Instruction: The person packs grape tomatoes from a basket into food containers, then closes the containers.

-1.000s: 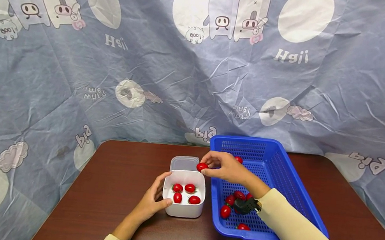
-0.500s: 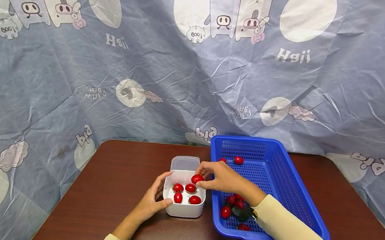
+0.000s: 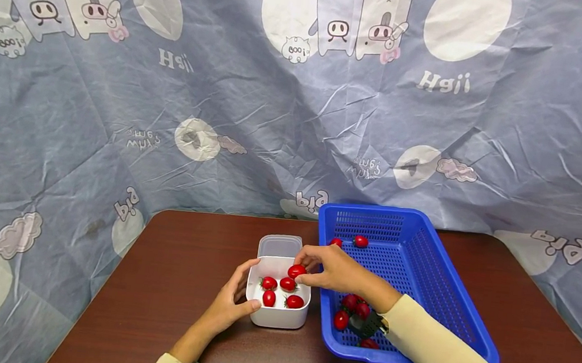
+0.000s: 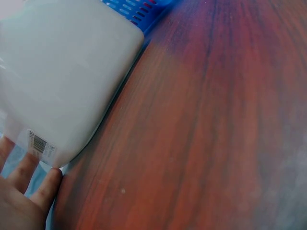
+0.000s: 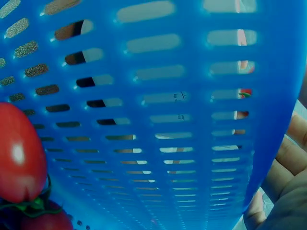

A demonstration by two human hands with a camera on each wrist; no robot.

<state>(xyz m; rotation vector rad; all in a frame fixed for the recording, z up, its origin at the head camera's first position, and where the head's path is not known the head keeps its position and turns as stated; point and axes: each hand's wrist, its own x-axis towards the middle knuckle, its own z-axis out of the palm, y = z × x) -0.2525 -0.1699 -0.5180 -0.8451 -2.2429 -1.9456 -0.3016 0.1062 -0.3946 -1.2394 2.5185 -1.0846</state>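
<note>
Right grip (image 3: 334,267) pinches one tomato (image 3: 296,271), long axis roughly sideways; white box (image 3: 278,318) lies beneath, leftward, held by left grip (image 3: 230,302).

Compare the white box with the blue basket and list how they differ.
Size: the white box is much smaller than the blue basket.
Shape: the box is squarish with rounded corners; the basket is oblong.
Walls: the box's visible sides are solid, while the basket's are pierced with slots.
Handling: the left hand holds the box but does not touch the basket.
Shared: both are open-topped, stand on the table and contain red tomatoes.
</note>
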